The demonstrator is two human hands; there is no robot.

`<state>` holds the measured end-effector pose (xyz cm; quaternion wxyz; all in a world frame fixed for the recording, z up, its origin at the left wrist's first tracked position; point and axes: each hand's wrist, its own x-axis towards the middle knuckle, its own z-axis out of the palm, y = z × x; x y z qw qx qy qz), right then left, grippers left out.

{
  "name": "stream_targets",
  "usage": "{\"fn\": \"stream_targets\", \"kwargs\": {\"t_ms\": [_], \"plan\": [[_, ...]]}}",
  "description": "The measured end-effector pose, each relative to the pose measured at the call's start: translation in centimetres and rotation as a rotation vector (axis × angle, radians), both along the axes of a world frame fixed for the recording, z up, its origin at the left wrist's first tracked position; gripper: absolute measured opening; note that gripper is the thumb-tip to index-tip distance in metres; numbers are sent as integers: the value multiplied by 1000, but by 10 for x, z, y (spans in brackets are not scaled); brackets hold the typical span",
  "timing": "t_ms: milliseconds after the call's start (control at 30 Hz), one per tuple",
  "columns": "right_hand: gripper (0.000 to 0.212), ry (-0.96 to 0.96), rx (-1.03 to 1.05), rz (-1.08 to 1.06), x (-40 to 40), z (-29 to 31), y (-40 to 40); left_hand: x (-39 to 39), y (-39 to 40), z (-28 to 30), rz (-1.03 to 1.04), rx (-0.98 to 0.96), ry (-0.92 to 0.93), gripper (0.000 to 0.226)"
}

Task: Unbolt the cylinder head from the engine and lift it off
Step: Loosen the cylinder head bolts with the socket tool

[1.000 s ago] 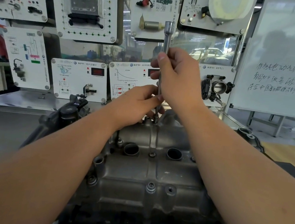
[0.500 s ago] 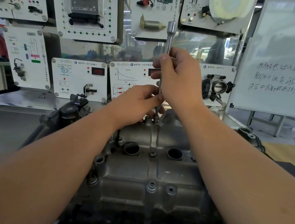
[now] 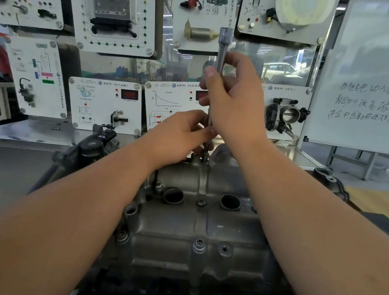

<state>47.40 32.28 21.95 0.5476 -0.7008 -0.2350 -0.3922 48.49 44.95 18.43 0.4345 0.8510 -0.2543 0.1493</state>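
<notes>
A grey cast cylinder head (image 3: pixel 192 233) sits on the engine in front of me, with two round plug wells and several bolts along its middle. A long socket extension bar (image 3: pixel 224 45) stands upright on a bolt at the head's far edge. My right hand (image 3: pixel 233 98) grips the bar's upper shaft. My left hand (image 3: pixel 180 133) pinches the bar low down, just above the bolt. The bar's lower tip is partly hidden by my fingers.
White training panels (image 3: pixel 103 104) with gauges and parts line the wall behind the engine. A throttle body (image 3: pixel 285 114) hangs on a panel at right, beside a whiteboard (image 3: pixel 378 79) with handwriting. A black engine part (image 3: pixel 91 144) sticks up at the head's left.
My right hand has turned slightly on the bar, and the bar's top has tilted a little to the right. My left hand stays low on the shaft.
</notes>
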Motion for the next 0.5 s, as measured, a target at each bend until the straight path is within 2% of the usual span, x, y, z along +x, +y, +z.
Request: {"fn": "stream_targets", "kwargs": {"t_ms": [133, 200, 400, 500], "plan": [[14, -42, -35, -75, 0, -1, 1, 1, -1, -1, 41, 16, -35, 29], [22, -18, -46, -91, 3, 1, -1, 2, -1, -3, 26, -6, 3, 21], [29, 1, -1, 28, 4, 0, -1, 0, -2, -1, -14, -54, 27, 18], [21, -37, -56, -34, 5, -1, 1, 0, -2, 0, -22, -80, -8, 21]]}}
